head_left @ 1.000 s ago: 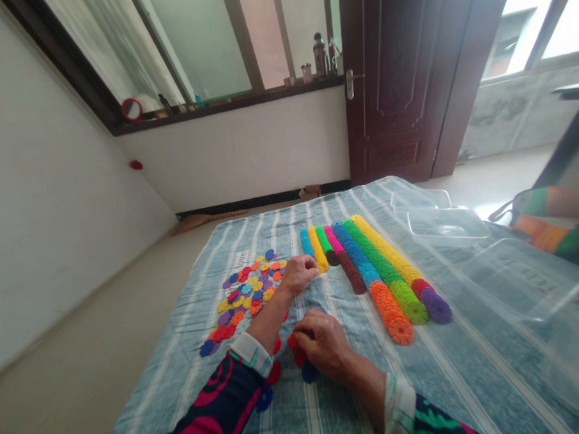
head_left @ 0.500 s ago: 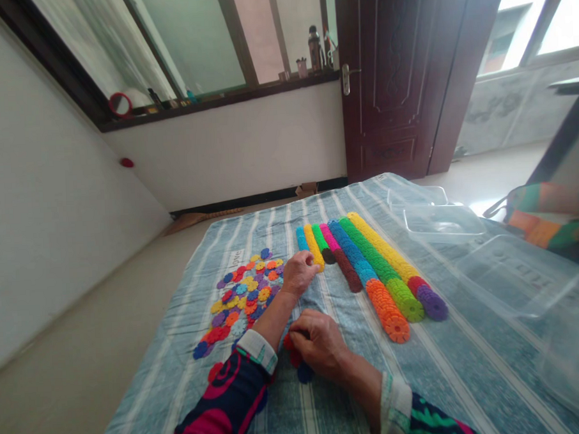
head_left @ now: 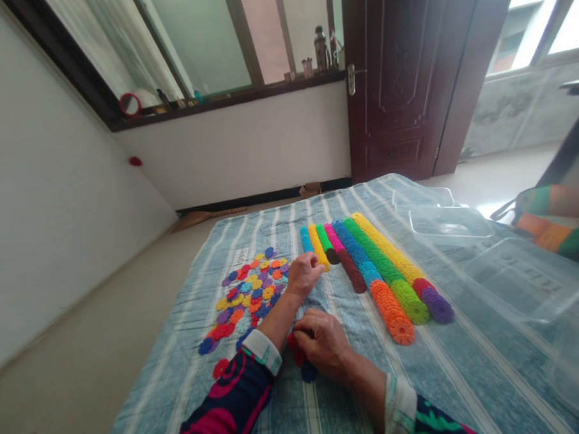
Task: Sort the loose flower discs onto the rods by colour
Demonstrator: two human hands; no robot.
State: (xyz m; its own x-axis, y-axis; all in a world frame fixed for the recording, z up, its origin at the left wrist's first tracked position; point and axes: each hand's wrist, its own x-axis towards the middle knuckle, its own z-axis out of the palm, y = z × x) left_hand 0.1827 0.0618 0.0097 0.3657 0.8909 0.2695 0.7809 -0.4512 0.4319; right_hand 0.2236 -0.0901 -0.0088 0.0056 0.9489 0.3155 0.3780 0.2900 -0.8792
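My left hand (head_left: 304, 274) is curled, its fingertips at the near end of the short light-blue and yellow disc rows (head_left: 312, 243); whether it holds a disc is hidden. My right hand (head_left: 324, 343) is closed on a few red flower-shaped discs (head_left: 293, 340), with a dark blue disc (head_left: 308, 372) under its edge. A pile of loose coloured discs (head_left: 247, 294) lies left of my left arm. Long rows of stacked discs (head_left: 378, 264) in blue, green, yellow, orange and purple lie to the right.
Everything rests on a blue striped cloth (head_left: 450, 370). Clear plastic containers (head_left: 450, 226) and a larger one (head_left: 527, 277) stand at the right. A single red disc (head_left: 220, 367) lies near my left sleeve. A colourful bag (head_left: 553, 221) and a dark door (head_left: 408, 77) are beyond.
Both hands have stayed almost where they were; my left hand's fingertips shifted slightly toward the yellow row. The view swayed a little.
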